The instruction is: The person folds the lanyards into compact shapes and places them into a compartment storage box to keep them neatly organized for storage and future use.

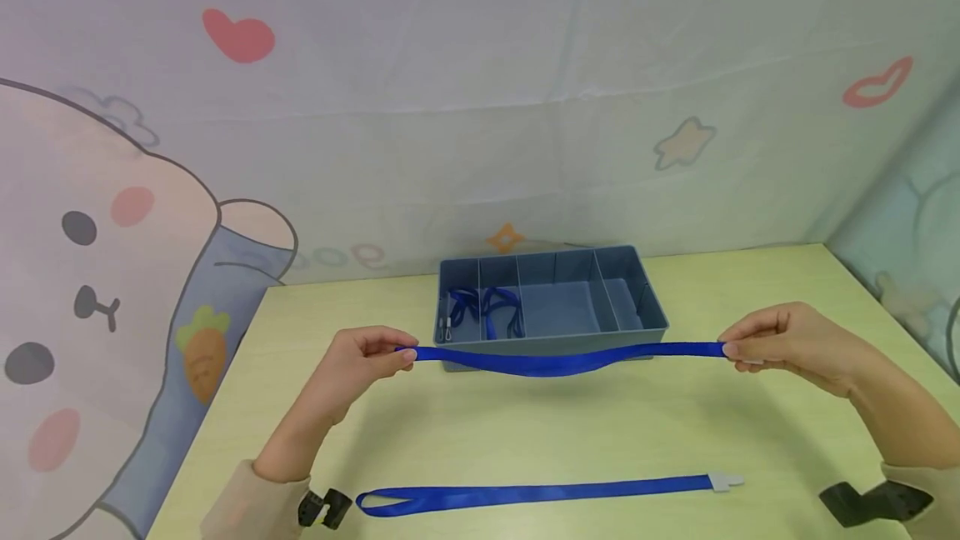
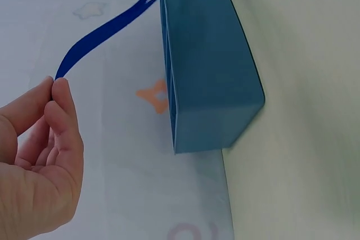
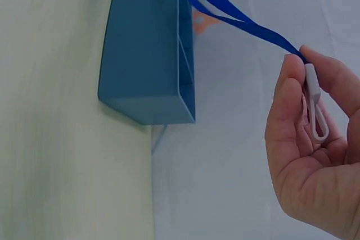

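A blue lanyard [image 1: 551, 363] stretches sideways between both hands above the table, sagging a little in the middle. My left hand [image 1: 369, 354] pinches its looped end between thumb and fingertips. At the other end my right hand [image 1: 787, 347] pinches the strap beside its white plastic clip [image 3: 313, 91], which hangs inside the palm in the right wrist view. A second blue lanyard [image 1: 525, 493] lies flat along the near part of the table, its loop to the left and its white clip [image 1: 724, 482] to the right.
Behind the held lanyard stands a grey-blue divided box [image 1: 562, 345]. Coiled blue lanyards [image 1: 501, 307] lie in its left compartments, with a small metal hook [image 1: 448, 329] showing. A printed cloth [image 1: 480, 107] hangs at the back of the pale yellow table [image 1: 360, 440].
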A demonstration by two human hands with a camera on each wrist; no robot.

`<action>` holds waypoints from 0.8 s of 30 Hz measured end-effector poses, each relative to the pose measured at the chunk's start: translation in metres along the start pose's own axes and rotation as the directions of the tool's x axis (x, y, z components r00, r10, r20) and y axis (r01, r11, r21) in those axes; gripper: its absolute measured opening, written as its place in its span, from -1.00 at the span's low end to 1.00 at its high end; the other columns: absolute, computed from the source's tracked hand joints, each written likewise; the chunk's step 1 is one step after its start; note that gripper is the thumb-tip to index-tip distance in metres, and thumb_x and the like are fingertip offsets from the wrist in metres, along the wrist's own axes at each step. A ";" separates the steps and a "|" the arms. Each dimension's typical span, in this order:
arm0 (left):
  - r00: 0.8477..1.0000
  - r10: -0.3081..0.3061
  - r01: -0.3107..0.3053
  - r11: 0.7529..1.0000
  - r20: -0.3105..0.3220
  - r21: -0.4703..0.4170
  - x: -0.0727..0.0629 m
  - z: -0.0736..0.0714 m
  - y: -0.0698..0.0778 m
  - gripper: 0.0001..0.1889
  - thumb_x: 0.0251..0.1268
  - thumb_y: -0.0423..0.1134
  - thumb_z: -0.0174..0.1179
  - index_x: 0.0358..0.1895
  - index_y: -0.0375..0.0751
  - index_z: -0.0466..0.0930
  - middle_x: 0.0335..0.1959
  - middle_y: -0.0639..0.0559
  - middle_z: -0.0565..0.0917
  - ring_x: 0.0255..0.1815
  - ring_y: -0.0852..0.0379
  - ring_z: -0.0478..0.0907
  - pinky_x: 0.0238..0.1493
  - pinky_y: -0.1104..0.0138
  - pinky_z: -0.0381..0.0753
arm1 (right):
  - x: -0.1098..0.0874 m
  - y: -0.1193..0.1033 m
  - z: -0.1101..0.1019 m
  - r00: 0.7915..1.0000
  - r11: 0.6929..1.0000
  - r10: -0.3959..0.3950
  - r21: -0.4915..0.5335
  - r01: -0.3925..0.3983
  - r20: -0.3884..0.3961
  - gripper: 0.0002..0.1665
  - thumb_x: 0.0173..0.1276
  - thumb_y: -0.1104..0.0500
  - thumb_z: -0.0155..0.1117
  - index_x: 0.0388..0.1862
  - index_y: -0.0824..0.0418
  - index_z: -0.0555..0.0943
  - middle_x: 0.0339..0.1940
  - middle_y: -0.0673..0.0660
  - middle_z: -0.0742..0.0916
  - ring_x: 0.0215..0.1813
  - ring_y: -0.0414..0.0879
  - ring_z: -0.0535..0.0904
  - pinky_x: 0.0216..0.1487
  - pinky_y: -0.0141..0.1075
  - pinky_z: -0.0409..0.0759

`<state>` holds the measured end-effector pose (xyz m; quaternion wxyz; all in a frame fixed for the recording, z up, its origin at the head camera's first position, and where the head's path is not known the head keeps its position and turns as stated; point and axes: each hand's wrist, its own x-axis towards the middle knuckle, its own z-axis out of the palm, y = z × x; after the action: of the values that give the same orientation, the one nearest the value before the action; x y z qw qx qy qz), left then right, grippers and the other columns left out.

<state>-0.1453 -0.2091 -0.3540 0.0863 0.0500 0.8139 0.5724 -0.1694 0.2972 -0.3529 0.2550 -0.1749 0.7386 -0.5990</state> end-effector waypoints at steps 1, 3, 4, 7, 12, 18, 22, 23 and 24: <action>1.000 0.000 0.000 1.000 -0.001 -0.010 0.000 0.002 0.001 -0.75 0.21 -0.37 0.22 -0.08 -0.44 0.60 -0.29 -0.08 0.68 -0.26 0.06 0.62 -0.07 0.20 0.60 | 0.000 -0.001 0.001 1.000 1.000 -0.003 0.002 0.003 -0.001 -0.71 0.38 0.37 0.06 -0.20 0.12 0.72 -0.32 -0.01 0.74 -0.28 -0.14 0.66 -0.17 -0.31 0.64; 1.000 0.002 -0.002 0.999 -0.002 -0.034 0.001 0.006 0.004 -0.76 0.21 -0.38 0.22 -0.09 -0.45 0.60 -0.29 -0.09 0.68 -0.27 0.05 0.63 -0.09 0.22 0.60 | 0.002 -0.004 0.003 1.000 1.000 -0.005 0.008 0.005 -0.002 -0.71 0.38 0.36 0.06 -0.20 0.12 0.72 -0.31 -0.01 0.74 -0.27 -0.13 0.66 -0.17 -0.31 0.64; 1.000 0.002 -0.002 0.999 -0.001 -0.045 0.002 0.009 0.005 -0.76 0.20 -0.38 0.23 -0.09 -0.45 0.60 -0.30 -0.09 0.68 -0.27 0.05 0.63 -0.09 0.23 0.61 | 0.003 -0.005 0.005 1.000 1.000 -0.005 0.015 0.005 -0.001 -0.71 0.39 0.36 0.06 -0.20 0.12 0.72 -0.31 0.00 0.74 -0.28 -0.13 0.66 -0.17 -0.31 0.64; 1.000 0.003 -0.002 0.997 0.007 -0.079 0.004 0.016 0.008 -0.76 0.19 -0.38 0.24 -0.10 -0.44 0.61 -0.33 -0.06 0.68 -0.28 0.05 0.63 -0.12 0.24 0.61 | 0.006 -0.008 0.010 1.000 0.999 0.002 0.033 -0.001 -0.014 -0.71 0.38 0.36 0.07 -0.22 0.11 0.72 -0.33 0.02 0.74 -0.31 -0.14 0.66 -0.18 -0.32 0.64; 0.999 0.013 -0.009 0.993 0.034 -0.118 0.008 0.029 0.013 -0.76 0.18 -0.36 0.25 -0.11 -0.42 0.61 -0.39 0.03 0.68 -0.28 -0.02 0.63 -0.15 0.22 0.59 | 0.012 -0.014 0.020 1.000 0.998 0.003 0.067 -0.001 -0.023 -0.70 0.37 0.38 0.07 -0.25 0.11 0.73 -0.36 0.03 0.74 -0.34 -0.17 0.64 -0.19 -0.34 0.64; 0.993 0.051 -0.033 0.986 0.103 -0.162 0.011 0.046 0.022 -0.74 0.18 -0.33 0.26 -0.11 -0.43 0.60 -0.40 0.07 0.68 -0.31 0.06 0.64 -0.18 0.21 0.59 | 0.020 -0.022 0.033 1.000 0.997 0.008 0.076 -0.007 -0.025 -0.73 0.35 0.38 0.11 -0.27 0.11 0.73 -0.36 0.04 0.74 -0.34 -0.15 0.65 -0.21 -0.34 0.65; 0.988 0.069 -0.040 0.978 0.139 -0.203 0.013 0.060 0.028 -0.75 0.18 -0.35 0.26 -0.11 -0.44 0.60 -0.40 0.06 0.68 -0.34 0.13 0.64 -0.16 0.20 0.61 | 0.025 -0.027 0.043 1.000 0.998 0.017 0.062 -0.015 -0.023 -0.76 0.33 0.35 0.16 -0.27 0.10 0.73 -0.36 0.04 0.74 -0.34 -0.13 0.65 -0.20 -0.33 0.65; 0.987 0.075 -0.042 0.976 0.145 -0.216 0.014 0.064 0.029 -0.75 0.18 -0.35 0.26 -0.12 -0.44 0.60 -0.40 0.06 0.68 -0.34 0.13 0.64 -0.15 0.20 0.61 | 0.027 -0.028 0.045 1.000 0.998 0.014 0.060 -0.013 -0.019 -0.77 0.32 0.35 0.16 -0.27 0.10 0.73 -0.37 0.04 0.74 -0.33 -0.13 0.66 -0.20 -0.33 0.65; 0.985 0.079 -0.043 0.973 0.153 -0.226 0.015 0.068 0.030 -0.75 0.18 -0.35 0.26 -0.11 -0.44 0.60 -0.39 0.05 0.68 -0.34 0.12 0.63 -0.14 0.18 0.61 | 0.028 -0.030 0.048 1.000 0.998 0.011 0.058 -0.010 -0.014 -0.78 0.32 0.34 0.17 -0.27 0.11 0.73 -0.37 0.04 0.74 -0.33 -0.12 0.65 -0.20 -0.33 0.65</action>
<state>-0.1467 -0.1337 -0.3489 0.1390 0.1112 0.7334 0.6561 -0.1654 0.2371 -0.3360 0.2577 -0.1590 0.7237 -0.6201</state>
